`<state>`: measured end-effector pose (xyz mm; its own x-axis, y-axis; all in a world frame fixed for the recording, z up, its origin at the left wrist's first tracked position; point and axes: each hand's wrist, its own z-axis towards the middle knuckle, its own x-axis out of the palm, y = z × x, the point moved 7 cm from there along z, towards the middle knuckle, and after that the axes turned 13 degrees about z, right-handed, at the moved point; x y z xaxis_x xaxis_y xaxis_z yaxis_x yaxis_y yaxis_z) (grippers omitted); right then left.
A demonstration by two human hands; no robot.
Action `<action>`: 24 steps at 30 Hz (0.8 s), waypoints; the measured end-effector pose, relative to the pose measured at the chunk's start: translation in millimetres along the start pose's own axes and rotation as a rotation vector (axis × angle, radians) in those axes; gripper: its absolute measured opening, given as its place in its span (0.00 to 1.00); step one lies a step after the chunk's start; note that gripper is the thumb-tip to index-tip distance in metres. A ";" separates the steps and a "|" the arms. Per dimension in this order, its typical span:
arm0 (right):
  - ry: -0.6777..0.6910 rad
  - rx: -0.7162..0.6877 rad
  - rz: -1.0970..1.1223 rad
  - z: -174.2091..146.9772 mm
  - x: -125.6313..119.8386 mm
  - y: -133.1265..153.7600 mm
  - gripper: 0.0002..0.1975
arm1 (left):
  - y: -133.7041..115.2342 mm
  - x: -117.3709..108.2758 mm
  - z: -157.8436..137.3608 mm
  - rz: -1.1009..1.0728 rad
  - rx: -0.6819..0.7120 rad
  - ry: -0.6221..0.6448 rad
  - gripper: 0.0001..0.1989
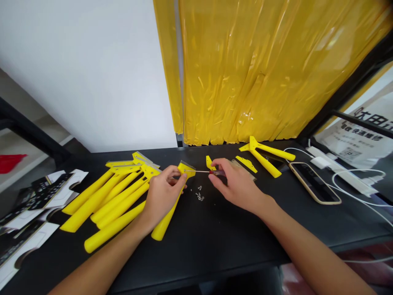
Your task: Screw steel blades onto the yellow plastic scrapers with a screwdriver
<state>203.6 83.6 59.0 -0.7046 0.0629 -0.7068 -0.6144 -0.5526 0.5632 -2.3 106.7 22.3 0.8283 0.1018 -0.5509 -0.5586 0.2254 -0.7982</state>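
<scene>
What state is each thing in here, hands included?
Left hand: closed around scraper
Scraper: held, blade end facing away
Right hand: gripping screwdriver
Screwdriver: pointing at scraper's head
Small metal pieces: loose
Scraper pile: overlapping
Phone: screen up, dark
Yellow sheeting: hanging, creased

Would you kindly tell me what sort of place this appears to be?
Probably a small assembly workspace: yellow-handled tools lie piled up, loose metal fasteners sit nearby, and the right hand holds an apparent screwdriver.
</scene>
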 end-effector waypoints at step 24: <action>-0.074 0.037 0.101 -0.6 4.0 -3.0 0.11 | 3.5 1.0 0.9 0.023 0.006 0.017 0.08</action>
<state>202.8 84.9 54.2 -0.7870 0.0698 -0.6130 -0.5503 -0.5285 0.6464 -3.4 108.4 19.2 0.8142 0.0903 -0.5735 -0.5774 0.2295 -0.7836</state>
